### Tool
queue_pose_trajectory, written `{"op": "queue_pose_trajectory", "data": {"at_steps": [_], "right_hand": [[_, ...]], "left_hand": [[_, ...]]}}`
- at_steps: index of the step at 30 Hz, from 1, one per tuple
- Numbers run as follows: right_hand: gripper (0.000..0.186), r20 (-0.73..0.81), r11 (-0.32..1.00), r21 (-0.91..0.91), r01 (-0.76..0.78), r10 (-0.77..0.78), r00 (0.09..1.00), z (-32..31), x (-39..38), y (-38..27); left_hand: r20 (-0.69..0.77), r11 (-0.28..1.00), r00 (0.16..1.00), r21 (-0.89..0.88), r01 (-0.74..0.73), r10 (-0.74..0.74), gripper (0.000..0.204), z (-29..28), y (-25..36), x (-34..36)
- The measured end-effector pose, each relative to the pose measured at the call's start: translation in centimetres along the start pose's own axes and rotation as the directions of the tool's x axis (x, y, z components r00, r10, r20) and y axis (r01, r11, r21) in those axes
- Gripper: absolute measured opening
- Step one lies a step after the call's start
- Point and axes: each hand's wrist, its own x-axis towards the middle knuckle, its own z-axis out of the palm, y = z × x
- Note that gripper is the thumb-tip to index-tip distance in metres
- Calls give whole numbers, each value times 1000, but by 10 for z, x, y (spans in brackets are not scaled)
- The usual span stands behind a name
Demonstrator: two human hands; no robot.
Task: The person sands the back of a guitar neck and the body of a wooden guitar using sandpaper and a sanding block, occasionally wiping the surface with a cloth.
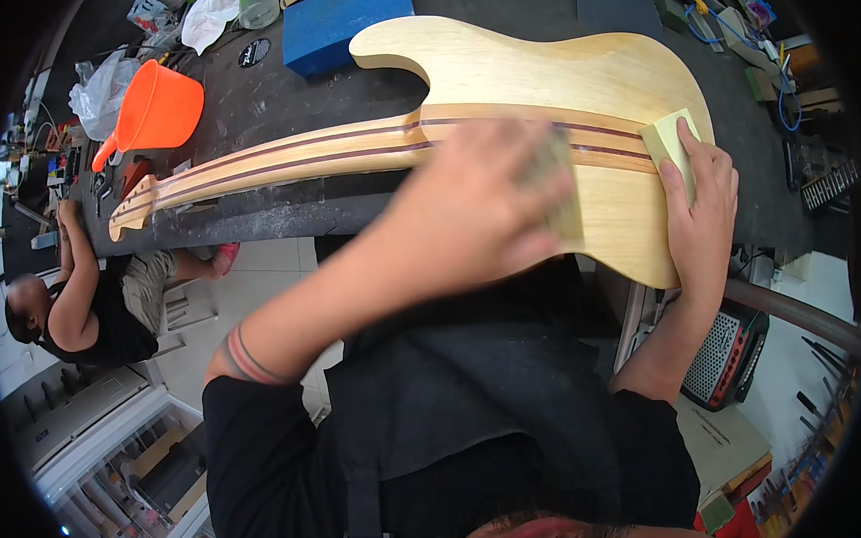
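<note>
The guitar (557, 80) was pale yellow with dark brown stripes, the dipper (162, 106) orange, the block (342, 30) blue, the worktop (244, 100) charcoal.

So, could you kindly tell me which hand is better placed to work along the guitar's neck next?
Probably the left hand: it is near where the neck joins the body, whereas the right hand holds a pale yellow block at the body's opposite end.

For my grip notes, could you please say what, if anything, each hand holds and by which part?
The right hand holds a pale yellow pad by its right side. The left hand partly covers a blurred beige pad; hold unclear.
</note>
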Motion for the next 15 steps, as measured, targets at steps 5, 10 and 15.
{"op": "queue_pose_trajectory", "data": {"at_steps": [5, 10, 15], "right_hand": [[53, -8, 998, -56, -8, 8, 1000, -4, -3, 3], [53, -2, 1000, -21, 7, -7, 1000, 3, 0, 2], [54, -25, 998, -57, 6, -8, 1000, 0, -3, 6]], "left_hand": [[-4, 988, 997, 136, 75, -75, 58, -27, -60, 15], [45, 999, 998, 2, -35, 35, 67, 1, 10, -11], [-7, 984, 999, 169, 54, -54, 65, -34, -44, 4]]}}
